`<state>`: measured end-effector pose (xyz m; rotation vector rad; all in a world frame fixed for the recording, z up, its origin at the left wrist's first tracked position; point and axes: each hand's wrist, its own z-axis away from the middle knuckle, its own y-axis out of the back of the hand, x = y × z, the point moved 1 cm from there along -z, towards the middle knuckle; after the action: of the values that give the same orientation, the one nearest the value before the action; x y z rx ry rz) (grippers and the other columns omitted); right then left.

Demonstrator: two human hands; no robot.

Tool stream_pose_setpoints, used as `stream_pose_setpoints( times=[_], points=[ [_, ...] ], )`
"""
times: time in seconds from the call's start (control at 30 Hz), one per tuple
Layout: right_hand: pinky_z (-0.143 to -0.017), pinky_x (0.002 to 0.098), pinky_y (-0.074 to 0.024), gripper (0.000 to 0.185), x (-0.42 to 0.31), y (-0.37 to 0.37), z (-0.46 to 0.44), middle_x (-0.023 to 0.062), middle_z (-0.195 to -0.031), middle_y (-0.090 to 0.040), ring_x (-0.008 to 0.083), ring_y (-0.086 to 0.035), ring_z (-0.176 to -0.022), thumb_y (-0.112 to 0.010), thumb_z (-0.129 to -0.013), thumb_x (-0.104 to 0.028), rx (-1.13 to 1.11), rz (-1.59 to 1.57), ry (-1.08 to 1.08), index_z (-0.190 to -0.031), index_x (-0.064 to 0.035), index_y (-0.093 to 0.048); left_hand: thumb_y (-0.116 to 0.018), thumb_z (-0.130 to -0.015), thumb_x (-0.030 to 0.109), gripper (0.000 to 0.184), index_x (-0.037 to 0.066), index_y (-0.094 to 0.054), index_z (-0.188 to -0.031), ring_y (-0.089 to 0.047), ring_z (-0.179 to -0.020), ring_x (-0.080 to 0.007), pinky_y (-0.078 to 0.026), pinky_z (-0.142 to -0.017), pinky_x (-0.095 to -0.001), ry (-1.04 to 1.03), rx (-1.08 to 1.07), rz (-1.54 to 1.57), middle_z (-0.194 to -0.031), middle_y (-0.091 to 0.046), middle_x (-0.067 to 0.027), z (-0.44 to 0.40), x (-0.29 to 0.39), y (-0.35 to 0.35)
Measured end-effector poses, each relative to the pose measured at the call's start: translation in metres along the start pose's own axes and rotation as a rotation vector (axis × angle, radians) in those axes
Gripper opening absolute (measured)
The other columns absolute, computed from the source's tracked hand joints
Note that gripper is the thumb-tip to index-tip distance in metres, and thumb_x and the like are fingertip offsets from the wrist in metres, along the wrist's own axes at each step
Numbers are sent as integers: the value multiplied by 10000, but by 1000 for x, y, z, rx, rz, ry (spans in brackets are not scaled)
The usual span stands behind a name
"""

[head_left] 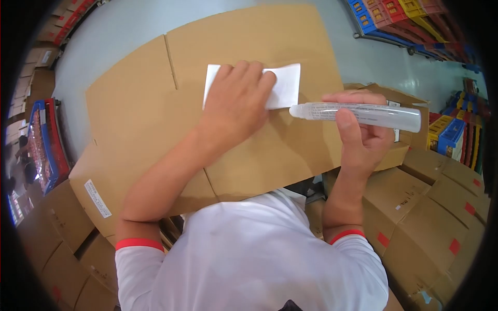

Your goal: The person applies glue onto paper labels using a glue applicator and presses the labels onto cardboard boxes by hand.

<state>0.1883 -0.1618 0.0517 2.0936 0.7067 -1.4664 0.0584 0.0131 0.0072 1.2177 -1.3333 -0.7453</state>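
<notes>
Paper (285,85), white and apparently folded or cut to an oblong, lies on a large cardboard sheet (259,36) and serves as the reference for all positions below. Its long side runs left to right. Left hand (236,98) rests over the left and middle part of the paper, back of the hand up, fingers bent; whether they pinch the paper or only press it down cannot be told, as the fingertips are hidden. Right hand (365,147) is to the right of the paper and nearer the body, closed around a clear tube (371,115) with printed text, thumb across the barrel.

Key relation: the tube's long axis also runs roughly left to right, nearly in line with the long side of the paper. Its rounded tip faces left, at the paper's near right corner; contact between the two cannot be confirmed. The left hand is the nearer to the paper, being on it; the right hand stands apart from it, with the tip end of the tube between.

Surroundings: printed label (97,198) on the cardboard, left of the paper and nearer the body; stacked boxes (425,228) right of the paper and nearer the body; coloured crates (391,15) beyond it, far right.
</notes>
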Motion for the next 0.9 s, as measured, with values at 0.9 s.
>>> stream_pose_setpoints(
  times=[0.9],
  points=[
    [-553, 215, -367, 118, 9, -15, -45, -13, -718, -637, 44, -522, -613, -836, -899, -93, -13, 115, -351, -909, -17, -746, -699, -1003, 155, 240, 20, -645, -1194, -679, -1085, -143, -535, -958, -338, 624, 448, 1570, -1179, -717, -94, 44, -54, 46]
  ],
)
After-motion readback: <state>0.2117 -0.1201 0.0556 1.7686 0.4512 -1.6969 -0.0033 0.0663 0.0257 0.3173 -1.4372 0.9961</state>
